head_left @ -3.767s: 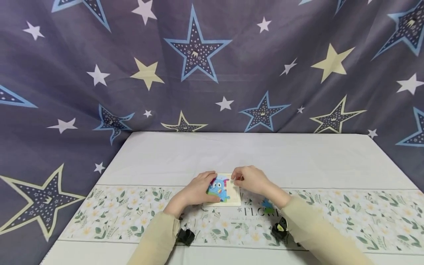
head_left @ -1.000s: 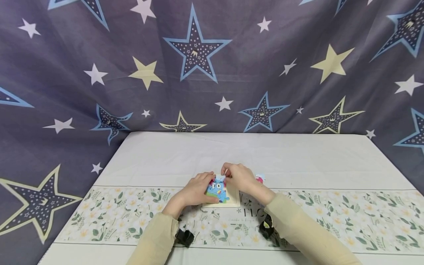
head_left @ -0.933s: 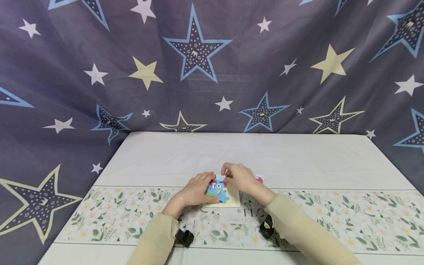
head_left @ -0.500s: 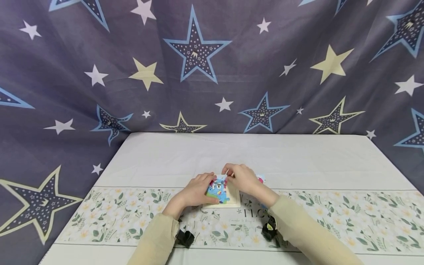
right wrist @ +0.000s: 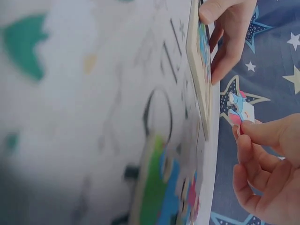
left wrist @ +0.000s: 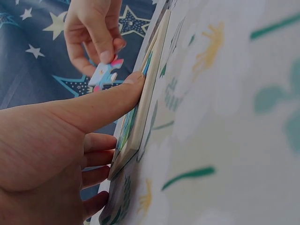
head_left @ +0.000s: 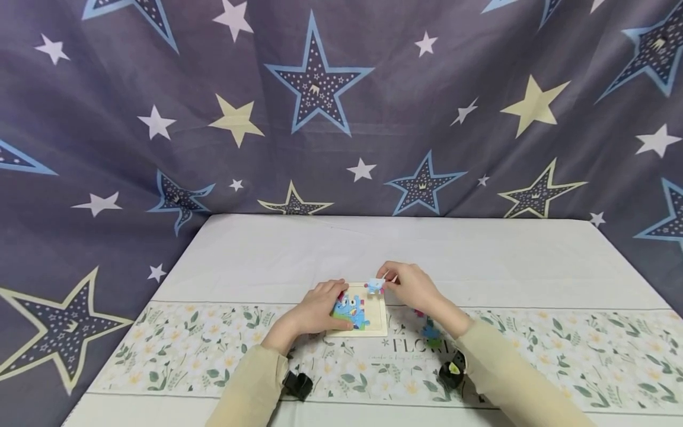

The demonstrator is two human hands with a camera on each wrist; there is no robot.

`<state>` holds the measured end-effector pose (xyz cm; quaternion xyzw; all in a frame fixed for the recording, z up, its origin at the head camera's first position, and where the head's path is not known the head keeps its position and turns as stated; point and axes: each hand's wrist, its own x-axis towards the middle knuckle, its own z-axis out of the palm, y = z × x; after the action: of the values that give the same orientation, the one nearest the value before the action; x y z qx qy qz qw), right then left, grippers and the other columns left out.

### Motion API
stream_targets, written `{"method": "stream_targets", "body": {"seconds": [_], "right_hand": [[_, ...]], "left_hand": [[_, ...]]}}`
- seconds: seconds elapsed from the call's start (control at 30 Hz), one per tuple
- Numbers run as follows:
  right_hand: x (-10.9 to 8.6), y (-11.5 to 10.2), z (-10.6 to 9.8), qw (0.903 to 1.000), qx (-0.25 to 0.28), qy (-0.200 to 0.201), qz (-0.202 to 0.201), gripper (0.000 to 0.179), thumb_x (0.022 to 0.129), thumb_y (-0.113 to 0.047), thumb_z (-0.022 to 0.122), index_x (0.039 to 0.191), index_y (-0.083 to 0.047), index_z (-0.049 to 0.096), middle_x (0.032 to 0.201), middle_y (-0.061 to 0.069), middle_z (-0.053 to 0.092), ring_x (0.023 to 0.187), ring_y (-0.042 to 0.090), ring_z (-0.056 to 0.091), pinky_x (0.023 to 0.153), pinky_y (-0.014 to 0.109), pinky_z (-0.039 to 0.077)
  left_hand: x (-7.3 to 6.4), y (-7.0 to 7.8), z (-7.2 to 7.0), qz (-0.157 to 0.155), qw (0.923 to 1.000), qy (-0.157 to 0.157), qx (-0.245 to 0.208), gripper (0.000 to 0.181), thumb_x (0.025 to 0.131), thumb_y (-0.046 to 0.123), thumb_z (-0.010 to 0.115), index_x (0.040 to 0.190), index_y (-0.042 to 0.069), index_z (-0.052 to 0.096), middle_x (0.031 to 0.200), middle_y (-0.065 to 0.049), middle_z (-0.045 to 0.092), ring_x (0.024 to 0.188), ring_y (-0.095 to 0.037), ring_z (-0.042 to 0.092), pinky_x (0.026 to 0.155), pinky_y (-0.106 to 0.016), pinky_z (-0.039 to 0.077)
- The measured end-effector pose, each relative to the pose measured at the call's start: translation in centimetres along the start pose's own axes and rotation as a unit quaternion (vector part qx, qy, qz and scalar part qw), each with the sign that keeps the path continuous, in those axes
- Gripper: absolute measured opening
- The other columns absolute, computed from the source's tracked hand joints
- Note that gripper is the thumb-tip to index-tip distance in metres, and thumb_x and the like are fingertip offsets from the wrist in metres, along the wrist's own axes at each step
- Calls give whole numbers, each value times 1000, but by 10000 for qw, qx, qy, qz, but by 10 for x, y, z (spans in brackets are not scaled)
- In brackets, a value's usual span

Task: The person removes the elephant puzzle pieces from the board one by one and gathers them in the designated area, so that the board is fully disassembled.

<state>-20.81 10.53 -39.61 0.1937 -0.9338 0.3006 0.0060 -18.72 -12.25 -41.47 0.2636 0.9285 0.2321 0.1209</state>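
Observation:
A small wooden jigsaw tray lies on the table, its left part filled with blue monster pieces and its right part bare wood. My left hand grips the tray's left side, the thumb on the near edge and the fingers over the far edge, as the left wrist view shows. Between thumb and fingertip my right hand pinches a white, blue and pink puzzle piece. That piece hangs above the tray's far right corner; the right wrist view shows the held puzzle piece raised off the tray.
Loose puzzle pieces lie on the floral runner right of the tray, partly under the right forearm. Black straps with small devices sit at both wrists. A starry curtain hangs behind the white table.
My right hand has lifted the white-and-blue puzzle piece off the tray's top middle and moved right with it, leaving bare wood there. My left hand stays on the tray.

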Motion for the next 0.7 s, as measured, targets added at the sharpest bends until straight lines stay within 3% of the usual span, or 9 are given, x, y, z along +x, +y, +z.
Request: {"method": "stream_targets", "body": {"seconds": [0.7], "right_hand": [[-17, 36, -25, 9990, 326, -111, 289, 10, 87, -7, 57, 94, -10, 63, 75, 2, 60, 56, 12, 52, 50, 26, 42]], "left_hand": [[0, 2, -1, -44, 10000, 11, -73, 83, 78, 40, 69, 140, 2, 30, 146, -15, 27, 134, -32, 23, 107, -51, 21]]}}
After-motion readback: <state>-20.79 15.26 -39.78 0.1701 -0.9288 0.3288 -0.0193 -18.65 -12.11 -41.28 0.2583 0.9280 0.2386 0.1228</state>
